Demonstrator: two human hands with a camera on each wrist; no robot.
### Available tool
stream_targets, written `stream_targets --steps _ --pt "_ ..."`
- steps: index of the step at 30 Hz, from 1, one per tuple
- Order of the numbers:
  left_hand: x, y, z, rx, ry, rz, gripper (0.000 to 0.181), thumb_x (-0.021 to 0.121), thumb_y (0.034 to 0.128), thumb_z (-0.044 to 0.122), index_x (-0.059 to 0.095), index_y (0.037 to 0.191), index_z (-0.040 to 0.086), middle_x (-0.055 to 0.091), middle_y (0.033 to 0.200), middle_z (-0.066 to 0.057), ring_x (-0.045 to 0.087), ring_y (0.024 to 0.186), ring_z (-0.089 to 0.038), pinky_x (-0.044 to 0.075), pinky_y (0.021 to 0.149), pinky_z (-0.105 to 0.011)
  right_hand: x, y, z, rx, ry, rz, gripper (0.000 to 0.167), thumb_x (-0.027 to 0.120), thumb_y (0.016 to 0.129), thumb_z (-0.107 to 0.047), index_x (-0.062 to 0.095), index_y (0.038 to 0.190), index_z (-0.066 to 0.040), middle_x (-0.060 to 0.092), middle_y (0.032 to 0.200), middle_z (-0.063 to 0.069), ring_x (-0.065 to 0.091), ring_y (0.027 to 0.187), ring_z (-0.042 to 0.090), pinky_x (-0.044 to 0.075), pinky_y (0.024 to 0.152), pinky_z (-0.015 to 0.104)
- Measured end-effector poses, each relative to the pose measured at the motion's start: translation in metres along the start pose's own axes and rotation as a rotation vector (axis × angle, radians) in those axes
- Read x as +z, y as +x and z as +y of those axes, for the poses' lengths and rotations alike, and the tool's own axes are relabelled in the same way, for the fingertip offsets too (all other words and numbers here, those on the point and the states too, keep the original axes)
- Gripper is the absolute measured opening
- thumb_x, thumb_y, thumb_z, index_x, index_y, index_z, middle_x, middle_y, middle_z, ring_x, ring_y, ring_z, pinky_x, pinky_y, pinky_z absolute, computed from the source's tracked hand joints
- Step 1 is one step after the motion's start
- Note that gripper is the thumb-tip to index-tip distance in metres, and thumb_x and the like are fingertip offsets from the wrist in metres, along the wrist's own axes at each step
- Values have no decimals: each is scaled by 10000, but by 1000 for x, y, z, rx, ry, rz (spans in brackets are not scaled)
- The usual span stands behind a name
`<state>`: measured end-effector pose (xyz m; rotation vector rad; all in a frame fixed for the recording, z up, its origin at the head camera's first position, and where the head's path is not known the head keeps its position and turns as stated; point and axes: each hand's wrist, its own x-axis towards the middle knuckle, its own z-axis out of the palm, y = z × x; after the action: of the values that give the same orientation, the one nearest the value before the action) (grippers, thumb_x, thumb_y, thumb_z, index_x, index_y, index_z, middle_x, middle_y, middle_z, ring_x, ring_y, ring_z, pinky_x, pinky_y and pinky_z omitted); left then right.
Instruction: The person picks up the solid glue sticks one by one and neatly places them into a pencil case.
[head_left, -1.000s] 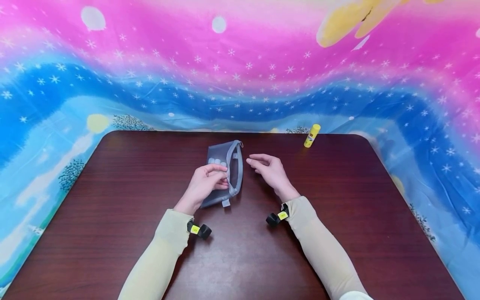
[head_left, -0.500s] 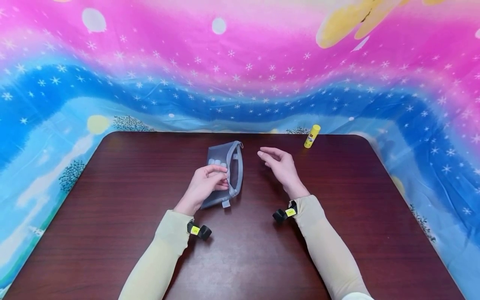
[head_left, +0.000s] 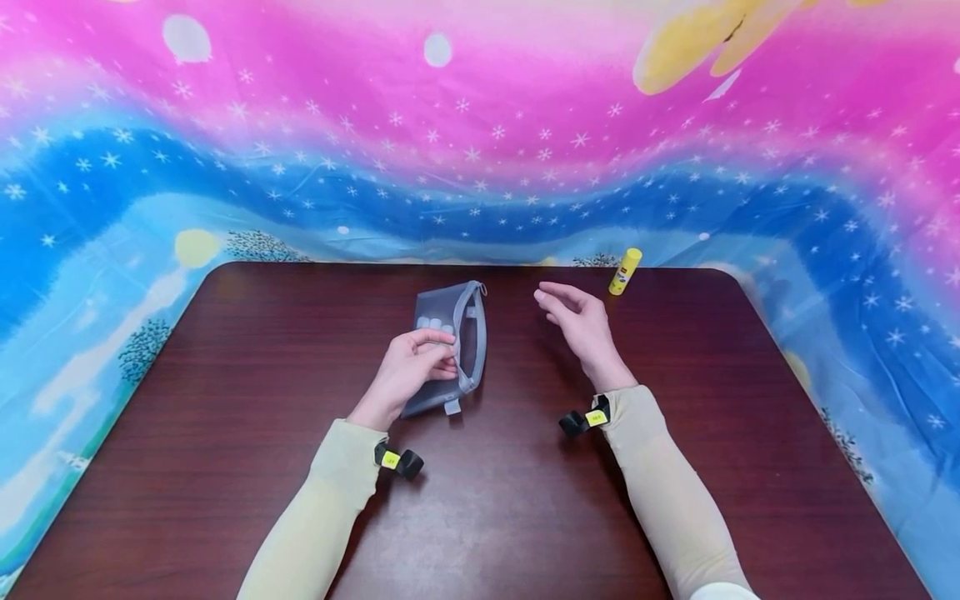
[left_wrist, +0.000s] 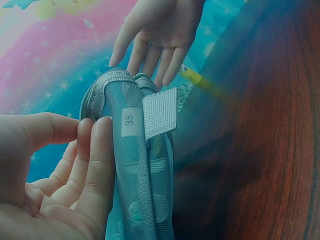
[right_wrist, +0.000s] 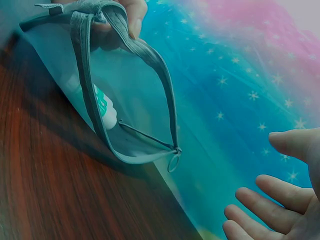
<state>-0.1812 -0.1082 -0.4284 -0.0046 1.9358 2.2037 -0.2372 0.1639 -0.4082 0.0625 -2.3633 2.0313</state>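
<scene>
My left hand [head_left: 407, 368] pinches the near-left edge of a grey mesh zipper pouch [head_left: 435, 298], which leans on the table with its mouth parted toward the right. In the left wrist view the thumb and fingers grip the pouch's zippered rim [left_wrist: 95, 95] beside a fabric tab [left_wrist: 161, 112]. Inside the pouch, the right wrist view shows a white object with green print [right_wrist: 106, 109]; its kind is unclear. My right hand [head_left: 581, 323] hovers right of the pouch with relaxed fingers and holds nothing. Beyond it, a yellow glue stick [head_left: 625, 272] stands upright, untouched.
Both hands are over a dark reddish-brown wooden table [head_left: 480, 500]. A pink and blue patterned cloth [head_left: 480, 167] hangs behind its far edge and along the sides. Each wrist carries a small black camera, such as the left one [head_left: 408, 463].
The right hand has moved away from the pouch, rightward and slightly farther back, closer to the glue stick. My left hand and the pouch have stayed in place.
</scene>
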Motion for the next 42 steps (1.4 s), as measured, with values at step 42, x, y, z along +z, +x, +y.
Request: stream_targets --steps 42 --pt "0 0 0 12 -19 14 257 629 958 -14 626 1185 -135 693 814 -124 671 698 -165 629 711 -322 -72 2 27 122 -94 203 662 733 942 -412 530 1464 -59 573 1421 133 588 1175 138 496 1036 391"
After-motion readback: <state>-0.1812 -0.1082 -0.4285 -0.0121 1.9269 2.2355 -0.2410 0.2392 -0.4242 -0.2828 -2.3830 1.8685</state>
